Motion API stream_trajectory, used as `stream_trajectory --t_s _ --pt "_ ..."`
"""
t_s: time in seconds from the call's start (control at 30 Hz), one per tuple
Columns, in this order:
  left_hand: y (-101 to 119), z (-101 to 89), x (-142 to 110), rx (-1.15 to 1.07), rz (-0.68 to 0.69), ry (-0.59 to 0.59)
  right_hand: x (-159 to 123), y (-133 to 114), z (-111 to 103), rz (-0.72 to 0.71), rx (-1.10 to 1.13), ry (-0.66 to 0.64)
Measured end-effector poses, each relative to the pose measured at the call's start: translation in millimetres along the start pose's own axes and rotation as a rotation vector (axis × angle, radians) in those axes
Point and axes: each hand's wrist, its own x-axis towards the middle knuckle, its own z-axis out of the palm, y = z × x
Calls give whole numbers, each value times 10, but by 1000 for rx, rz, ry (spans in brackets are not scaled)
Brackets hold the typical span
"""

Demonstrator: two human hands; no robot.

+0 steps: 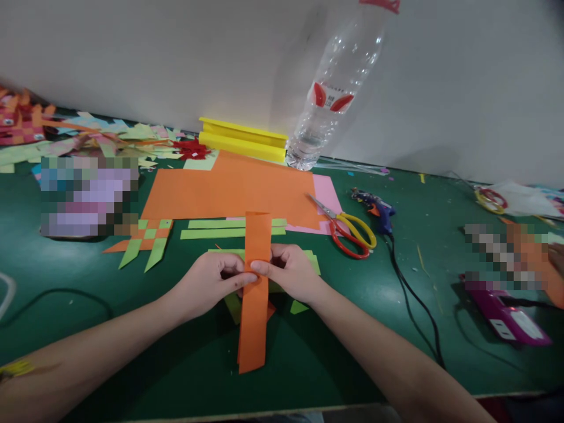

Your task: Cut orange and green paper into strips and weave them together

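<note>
A long folded strip of orange paper (pixel 255 317) stands lengthwise in front of me, pinched at its middle. My left hand (pixel 219 279) grips its left edge, thumb across the front. My right hand (pixel 293 270) holds the right edge, its thumb pressed on the face just above the left thumb. The fingers behind the paper are hidden. Green paper pieces (pixel 299 306) lie on the table beneath my hands. Beyond them rest two green strips (pixel 211 234). A woven orange and green paper piece (pixel 152 238) lies to the left.
Orange sheets (pixel 194 191) lie behind my hands, with scissors (pixel 348 230) and a glue gun (pixel 379 211) on the right. A tilted plastic bottle (pixel 330 97) stands by the wall near a yellow holder (pixel 242 140). A magenta power strip (pixel 506 314) and paper scraps (pixel 101 138) lie farther out.
</note>
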Motion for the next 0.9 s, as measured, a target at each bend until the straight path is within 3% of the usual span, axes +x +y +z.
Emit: stream_trajectory --t_s 0.37,0.9 --pt "67 -24 28 -32 -91 -34 33 -7 -43 28 129 89" --pt "36 -11 18 -20 -79 -72 71 81 -35 36 332 171"
